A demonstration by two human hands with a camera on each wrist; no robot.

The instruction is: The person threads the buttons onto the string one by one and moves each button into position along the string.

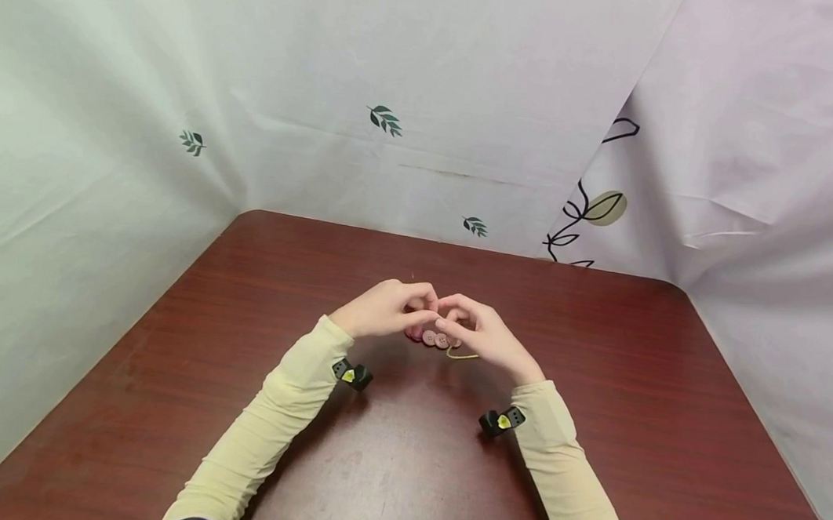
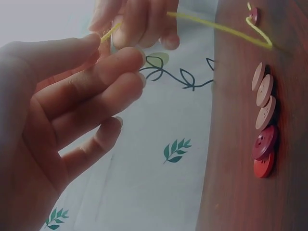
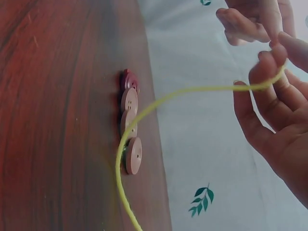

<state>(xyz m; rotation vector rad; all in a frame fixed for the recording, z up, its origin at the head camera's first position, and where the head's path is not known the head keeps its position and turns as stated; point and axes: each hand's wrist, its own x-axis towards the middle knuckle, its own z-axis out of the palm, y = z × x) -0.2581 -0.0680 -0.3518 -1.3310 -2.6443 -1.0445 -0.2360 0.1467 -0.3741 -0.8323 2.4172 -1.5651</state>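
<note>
Both hands meet fingertip to fingertip above the middle of the table. Thumb and index finger of my left hand (image 1: 389,310) pinch one end of a yellow string (image 2: 219,27). My right hand (image 1: 486,334) pinches the same string close by, and the longer part trails down from its fingers toward the table. Below the hands lies a row of overlapping buttons: pale pink buttons (image 3: 134,155), a dark red button (image 2: 265,143) and a bright red button (image 2: 263,166). Another dark red button (image 2: 254,16) lies apart, with the string's far part at it.
The dark reddish wooden table (image 1: 392,463) has rounded far corners. White cloth (image 1: 313,74) with leaf prints hangs around its back and sides. Black wrist cameras (image 1: 354,374) stick out inward from both pale yellow sleeves (image 1: 285,394).
</note>
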